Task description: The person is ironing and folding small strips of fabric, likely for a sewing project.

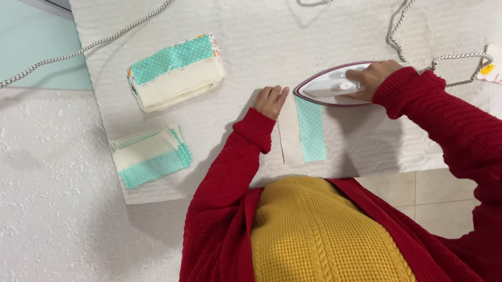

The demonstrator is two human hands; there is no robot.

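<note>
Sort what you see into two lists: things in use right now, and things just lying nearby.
In use:
- white clothes iron with dark red rim, gripped by the right hand
- cream and teal dotted fabric strip, held flat by the left hand
- white padded ironing mat

Lying nearby:
- thick folded stack of cream and teal fabric pieces
- smaller fanned stack of the same fabric
- small printed fabric scrap
</note>
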